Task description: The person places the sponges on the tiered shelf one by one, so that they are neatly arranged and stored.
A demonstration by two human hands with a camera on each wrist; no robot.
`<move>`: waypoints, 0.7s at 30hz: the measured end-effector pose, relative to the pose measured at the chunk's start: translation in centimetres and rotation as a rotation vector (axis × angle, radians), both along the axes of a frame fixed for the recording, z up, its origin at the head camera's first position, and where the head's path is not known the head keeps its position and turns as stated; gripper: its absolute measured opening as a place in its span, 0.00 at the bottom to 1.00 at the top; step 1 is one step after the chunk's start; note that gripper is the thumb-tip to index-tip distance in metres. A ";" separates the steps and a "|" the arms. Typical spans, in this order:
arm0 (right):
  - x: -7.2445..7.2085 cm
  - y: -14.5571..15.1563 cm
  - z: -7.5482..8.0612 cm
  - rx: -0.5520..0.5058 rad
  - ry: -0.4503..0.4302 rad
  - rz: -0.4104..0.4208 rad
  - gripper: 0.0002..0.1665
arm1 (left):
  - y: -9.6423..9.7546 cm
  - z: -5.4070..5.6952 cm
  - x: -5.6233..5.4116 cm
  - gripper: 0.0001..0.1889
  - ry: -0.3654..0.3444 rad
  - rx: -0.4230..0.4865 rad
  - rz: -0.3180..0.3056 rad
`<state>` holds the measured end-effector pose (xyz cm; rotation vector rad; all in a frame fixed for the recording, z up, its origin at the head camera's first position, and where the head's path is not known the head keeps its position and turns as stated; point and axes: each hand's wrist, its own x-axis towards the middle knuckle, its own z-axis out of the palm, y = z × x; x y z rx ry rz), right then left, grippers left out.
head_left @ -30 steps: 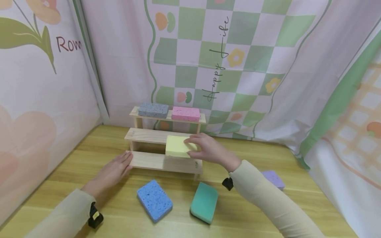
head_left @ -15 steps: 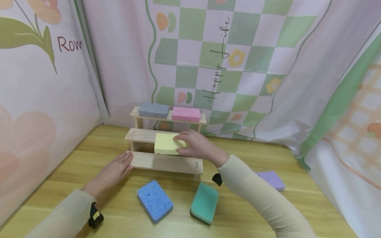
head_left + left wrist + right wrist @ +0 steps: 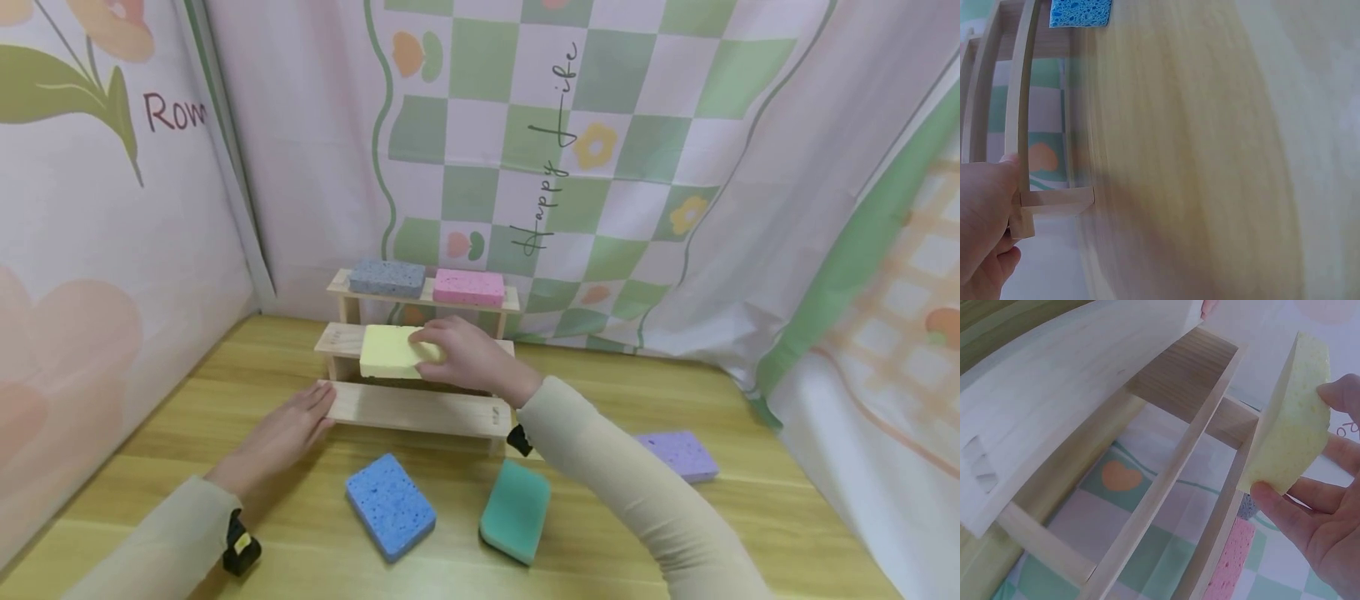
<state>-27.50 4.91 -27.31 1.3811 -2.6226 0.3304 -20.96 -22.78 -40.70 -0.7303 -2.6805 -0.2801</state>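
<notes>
My right hand (image 3: 468, 354) pinches a pale yellow sponge (image 3: 386, 352) between thumb and fingers. In the head view the sponge overlaps the left half of the middle board of a three-tier wooden stand (image 3: 420, 410). The right wrist view shows the same yellow sponge (image 3: 1294, 425) gripped at its edges, standing off from the boards. My left hand (image 3: 281, 433) holds the left end of the lowest board; the left wrist view has the fingers of that hand (image 3: 982, 219) around the board's end. On the top board lie a grey sponge (image 3: 387, 278) and a pink sponge (image 3: 468, 287).
In front of the stand, a blue sponge (image 3: 390, 507) and a green sponge (image 3: 515, 510) lie on the wood-grain table (image 3: 300, 542). A purple sponge (image 3: 681, 456) lies to the right, partly behind the right sleeve. Printed curtains (image 3: 637, 208) close off the back and sides.
My right hand has carried the yellow sponge leftward and slightly back, from the right part of the stand to over the middle board's left half. The left hand has stayed put.
</notes>
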 end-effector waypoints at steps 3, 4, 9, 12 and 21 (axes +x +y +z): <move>-0.3 -0.6 0.0 -0.010 0.006 -0.001 0.21 | 0.0 0.0 0.1 0.24 0.000 -0.001 -0.001; -0.5 -0.7 -0.1 -0.014 0.013 0.001 0.21 | 0.0 0.0 0.1 0.24 0.003 -0.002 -0.002; -1.0 -1.6 0.0 -0.046 0.043 0.000 0.21 | 0.0 0.0 0.0 0.24 0.007 -0.006 -0.006; -1.2 -2.1 0.1 -0.051 0.037 -0.023 0.22 | -0.1 0.0 -0.1 0.24 0.003 -0.008 -0.002; -2.1 -3.3 -0.5 -0.049 0.001 -0.092 0.23 | -0.1 0.0 -0.1 0.24 -0.014 -0.016 0.000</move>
